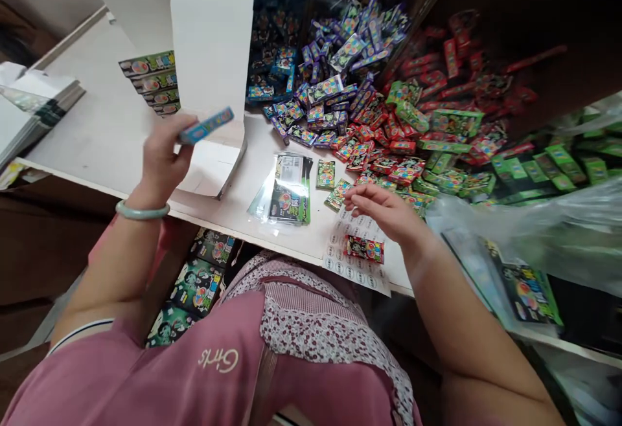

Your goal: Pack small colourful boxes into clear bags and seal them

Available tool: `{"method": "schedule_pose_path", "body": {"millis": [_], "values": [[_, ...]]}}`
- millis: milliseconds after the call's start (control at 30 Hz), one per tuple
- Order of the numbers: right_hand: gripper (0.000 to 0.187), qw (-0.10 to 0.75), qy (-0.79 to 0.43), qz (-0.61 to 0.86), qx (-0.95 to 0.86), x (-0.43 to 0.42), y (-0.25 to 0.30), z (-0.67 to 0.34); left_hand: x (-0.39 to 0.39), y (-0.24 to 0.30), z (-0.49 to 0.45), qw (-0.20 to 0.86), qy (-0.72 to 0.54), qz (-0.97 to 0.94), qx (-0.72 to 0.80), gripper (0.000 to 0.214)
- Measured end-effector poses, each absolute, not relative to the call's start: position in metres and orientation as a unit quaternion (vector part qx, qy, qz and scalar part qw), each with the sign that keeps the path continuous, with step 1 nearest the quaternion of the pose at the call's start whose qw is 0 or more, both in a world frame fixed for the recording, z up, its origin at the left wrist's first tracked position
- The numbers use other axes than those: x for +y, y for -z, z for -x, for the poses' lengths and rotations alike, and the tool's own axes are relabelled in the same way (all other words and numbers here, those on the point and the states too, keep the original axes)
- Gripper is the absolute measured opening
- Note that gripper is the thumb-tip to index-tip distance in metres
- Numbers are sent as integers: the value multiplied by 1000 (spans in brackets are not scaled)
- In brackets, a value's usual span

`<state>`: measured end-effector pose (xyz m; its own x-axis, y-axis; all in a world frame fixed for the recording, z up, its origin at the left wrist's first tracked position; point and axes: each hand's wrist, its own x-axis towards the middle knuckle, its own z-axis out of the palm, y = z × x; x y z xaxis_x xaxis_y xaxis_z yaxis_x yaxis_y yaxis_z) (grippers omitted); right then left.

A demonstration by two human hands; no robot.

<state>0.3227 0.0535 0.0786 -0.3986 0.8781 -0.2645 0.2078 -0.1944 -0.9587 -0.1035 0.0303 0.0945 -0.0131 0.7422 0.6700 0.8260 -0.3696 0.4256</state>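
Note:
My left hand (166,154) is raised over the table and grips a small blue box (208,125) between thumb and fingers. Toward the right, my right hand (381,211) hovers over a sheet of round stickers (357,273), its thumb and fingertips drawn together. Whatever may be in that pinch is too small to make out. On the sticker sheet lies a small red and black packet (364,249). Two small green boxes (325,174) sit just beyond my right fingertips. Between my hands rests a stack of flat printed bags (290,194), black and green.
A white open carton (211,37) stands behind my left hand, with dark printed boxes (158,83) beside it. Heaped across the back are purple boxes (330,89), red boxes (447,63) and green boxes (558,167). Clear plastic (544,225) covers the right side. Printed cartons (199,287) are below the table edge.

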Motion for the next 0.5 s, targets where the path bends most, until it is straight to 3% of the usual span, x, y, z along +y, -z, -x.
{"method": "schedule_pose_path", "body": {"millis": [100, 200, 333, 500], "values": [[38, 246, -610, 472, -587, 44, -68, -326, 52, -64, 119, 6, 232, 742, -629, 32], [40, 222, -609, 472, -597, 38, -64, -327, 61, -34, 118, -32, 108, 750, -652, 45], [42, 201, -617, 473, -596, 36, -63, -329, 62, -15, 117, -103, 21, 757, -645, 60], [40, 206, -610, 463, -609, 41, -58, -325, 58, -12, 115, -114, 5, 740, -663, 57]]}}
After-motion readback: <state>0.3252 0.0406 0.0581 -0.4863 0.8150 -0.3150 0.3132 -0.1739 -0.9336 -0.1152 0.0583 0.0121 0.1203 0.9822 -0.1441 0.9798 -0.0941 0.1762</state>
